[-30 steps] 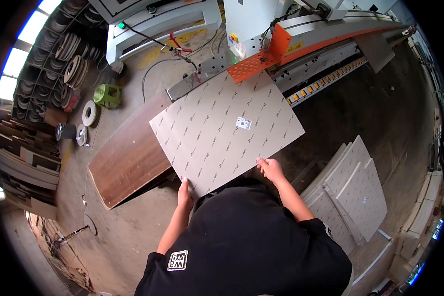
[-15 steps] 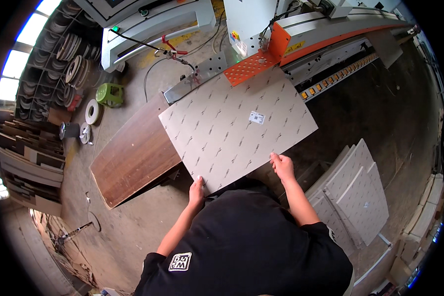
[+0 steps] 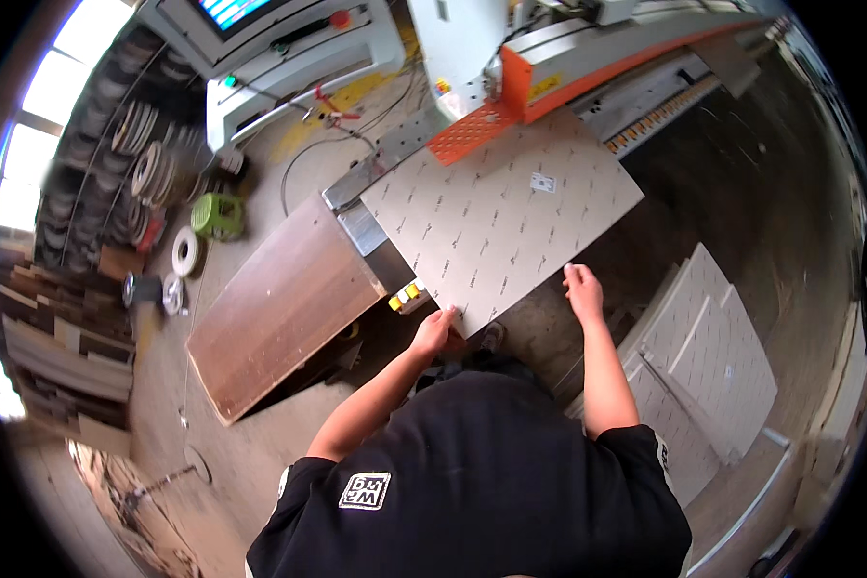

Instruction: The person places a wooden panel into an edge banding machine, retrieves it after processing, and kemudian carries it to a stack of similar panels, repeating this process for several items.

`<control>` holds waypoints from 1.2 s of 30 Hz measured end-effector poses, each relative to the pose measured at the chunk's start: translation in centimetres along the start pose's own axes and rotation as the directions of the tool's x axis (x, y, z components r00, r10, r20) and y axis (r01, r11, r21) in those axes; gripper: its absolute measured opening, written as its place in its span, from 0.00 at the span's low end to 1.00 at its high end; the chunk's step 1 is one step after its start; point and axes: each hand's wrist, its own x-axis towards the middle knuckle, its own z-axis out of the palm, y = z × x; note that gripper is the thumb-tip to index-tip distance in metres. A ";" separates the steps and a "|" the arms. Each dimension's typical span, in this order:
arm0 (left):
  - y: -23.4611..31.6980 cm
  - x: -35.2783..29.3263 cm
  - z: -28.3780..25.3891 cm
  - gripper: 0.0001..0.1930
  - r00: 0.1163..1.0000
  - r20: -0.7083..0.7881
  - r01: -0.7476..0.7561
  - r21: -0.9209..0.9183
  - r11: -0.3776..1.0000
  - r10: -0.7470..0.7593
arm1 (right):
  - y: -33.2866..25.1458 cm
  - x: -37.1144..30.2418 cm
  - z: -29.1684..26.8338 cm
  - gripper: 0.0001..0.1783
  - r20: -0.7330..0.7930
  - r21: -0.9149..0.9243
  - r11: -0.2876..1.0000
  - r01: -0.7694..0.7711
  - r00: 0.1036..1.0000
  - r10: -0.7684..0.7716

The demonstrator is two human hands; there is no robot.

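Observation:
A rectangular light grey-beige board with rows of small dark print and a white label lies flat, its far edge under the orange guard of a long machine. My left hand pinches its near left corner, thumb on top and fingers beneath. At the near edge farther right, my right hand is closed with its fingertips at the board's rim; the underside of that grip is hidden. Both arms reach forward from my black shirt.
A brown wooden panel lies left of the board, yellow knobs beside it. More grey boards lean in a stack at the right. A green stool, tape rolls and a control cabinet stand farther off.
The board has slid away from me and to the right, farther along the machine, with both hands following it. Yellow knobs and a metal plate at its left have come into sight.

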 end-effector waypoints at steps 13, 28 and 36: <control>-17.5 2.6 -19.6 0.20 0.855 0.516 -0.419 0.740 0.525 -0.045 | 19.5 -38.1 10.1 0.39 0.418 0.440 0.605 -0.663 0.748 0.516; -13.1 2.2 -15.1 0.13 0.819 0.456 -0.324 0.869 0.374 -0.350 | 22.8 -67.1 24.6 0.26 -0.205 0.257 0.433 -0.864 0.389 0.898; -16.6 -3.1 -10.5 0.13 0.816 0.339 -0.238 0.935 0.262 -0.468 | 29.6 -74.7 21.2 0.30 -0.475 0.649 0.318 -0.692 -0.042 0.879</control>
